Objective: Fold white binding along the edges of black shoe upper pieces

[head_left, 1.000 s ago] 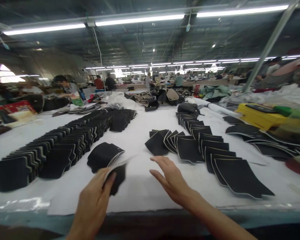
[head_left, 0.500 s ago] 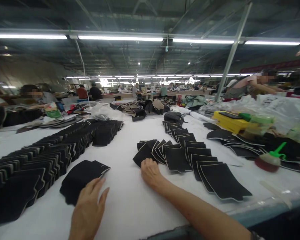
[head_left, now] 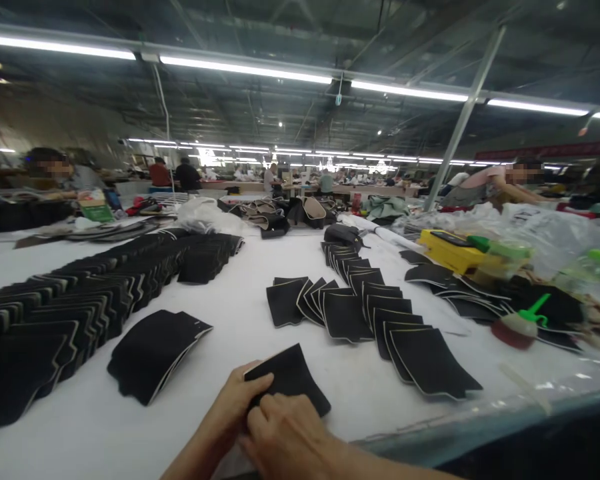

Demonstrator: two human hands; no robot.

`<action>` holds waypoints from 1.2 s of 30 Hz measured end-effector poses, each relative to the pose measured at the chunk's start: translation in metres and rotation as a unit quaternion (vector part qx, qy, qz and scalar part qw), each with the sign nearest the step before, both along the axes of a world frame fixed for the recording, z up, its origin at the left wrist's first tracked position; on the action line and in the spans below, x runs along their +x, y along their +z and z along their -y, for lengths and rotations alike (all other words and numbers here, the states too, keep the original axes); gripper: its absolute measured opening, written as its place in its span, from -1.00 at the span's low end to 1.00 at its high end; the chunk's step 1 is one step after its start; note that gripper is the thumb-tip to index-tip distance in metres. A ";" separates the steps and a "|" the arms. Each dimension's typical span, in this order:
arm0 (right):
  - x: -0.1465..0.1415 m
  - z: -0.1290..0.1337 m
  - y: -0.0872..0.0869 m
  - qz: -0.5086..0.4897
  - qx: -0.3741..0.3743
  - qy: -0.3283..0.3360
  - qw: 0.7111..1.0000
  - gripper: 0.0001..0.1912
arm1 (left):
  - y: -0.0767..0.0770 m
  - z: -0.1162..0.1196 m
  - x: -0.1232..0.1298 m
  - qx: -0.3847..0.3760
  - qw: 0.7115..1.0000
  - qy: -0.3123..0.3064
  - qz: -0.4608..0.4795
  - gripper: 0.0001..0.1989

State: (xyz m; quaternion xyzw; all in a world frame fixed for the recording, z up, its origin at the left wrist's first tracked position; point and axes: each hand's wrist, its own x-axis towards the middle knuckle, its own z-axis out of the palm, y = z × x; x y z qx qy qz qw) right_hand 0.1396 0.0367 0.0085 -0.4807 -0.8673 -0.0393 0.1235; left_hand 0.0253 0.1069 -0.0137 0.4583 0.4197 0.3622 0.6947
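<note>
Close to the table's front edge, my left hand grips a black fabric panel with a pale edge, thumb on top and fingers beneath. My right hand is closed at the panel's near edge, its fingertips partly hidden behind the knuckles. The panel is tilted and lifted off the table. To the left lies a small stack of similar black panels. Beyond my hands, a fanned row of black panels curves away to the right.
Long overlapping rows of black panels cover the left side. At right are a yellow box, a green-nozzled bottle with red liquid and clear plastic bags. Dark pieces lie at the back. Co-workers are in the background.
My right hand has drawn a black panel from the fanned row toward me. My left hand has left the small stack at left and taken hold of that panel.
</note>
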 end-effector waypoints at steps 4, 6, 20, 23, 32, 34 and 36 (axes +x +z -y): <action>0.046 0.014 0.021 -0.231 -0.006 -0.135 0.963 -0.66 | 0.005 0.037 -0.010 -0.061 0.997 -0.020 0.030 -0.68; 0.069 0.019 0.021 -0.308 -0.124 -0.183 0.926 -0.67 | 0.007 0.059 -0.014 -0.103 0.993 -0.050 0.031 -0.65; 0.079 0.072 -0.015 -0.365 -0.451 -0.111 0.807 -0.96 | 0.005 0.080 -0.023 -0.028 0.944 -0.255 -0.208 -0.74; 0.076 0.072 -0.013 -0.310 -0.399 -0.079 0.859 -0.92 | 0.006 0.072 -0.023 -0.004 0.927 -0.300 -0.226 -0.83; 0.053 0.082 -0.015 -0.210 -0.192 -0.005 0.959 -0.83 | -0.002 0.070 -0.026 -0.076 0.935 -0.293 -0.183 -0.88; 0.048 0.082 -0.017 -0.195 -0.182 -0.007 0.964 -0.83 | -0.002 0.072 -0.025 -0.086 0.940 -0.279 -0.174 -0.86; 0.044 0.082 -0.021 -0.186 -0.163 -0.006 0.969 -0.83 | -0.001 0.074 -0.025 -0.091 0.945 -0.266 -0.169 -0.85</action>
